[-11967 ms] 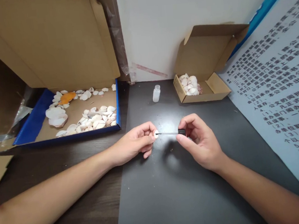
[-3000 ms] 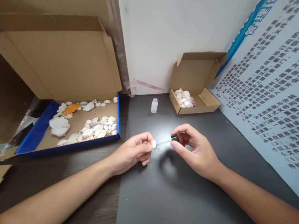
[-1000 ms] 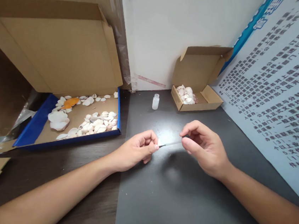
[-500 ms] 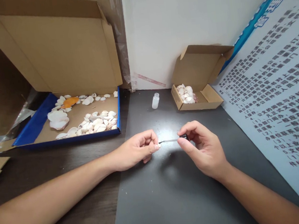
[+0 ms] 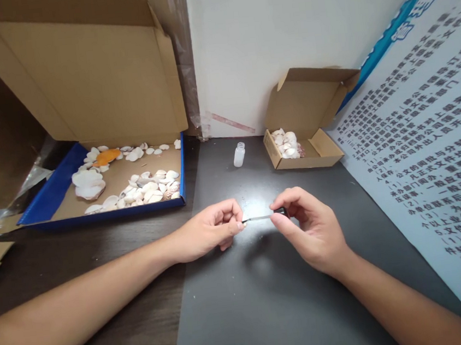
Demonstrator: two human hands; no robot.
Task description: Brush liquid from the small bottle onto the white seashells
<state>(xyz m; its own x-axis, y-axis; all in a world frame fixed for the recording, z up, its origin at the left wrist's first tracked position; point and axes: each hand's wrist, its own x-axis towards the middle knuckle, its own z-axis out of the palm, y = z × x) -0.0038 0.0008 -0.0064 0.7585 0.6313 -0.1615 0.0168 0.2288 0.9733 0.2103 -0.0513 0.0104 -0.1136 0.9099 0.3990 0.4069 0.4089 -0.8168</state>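
Note:
My left hand (image 5: 214,232) is closed in a pinch on a small white shell (image 5: 242,225), of which only an edge shows past my fingertips. My right hand (image 5: 310,227) pinches the black cap of a thin brush (image 5: 262,217). The brush lies level between the hands and its tip touches the shell. Both hands hover just above a dark grey mat (image 5: 268,300). A small clear bottle (image 5: 239,154) stands open on the mat, beyond the hands.
A large blue-edged cardboard box (image 5: 47,194) with several white shells and one orange one lies at the back left, lid up. A small cardboard box (image 5: 327,154) holding several shells sits at the back right. A printed poster (image 5: 425,141) leans along the right.
My right hand has shifted slightly left with the brush, keeping the tip against the shell. The left hand has held still.

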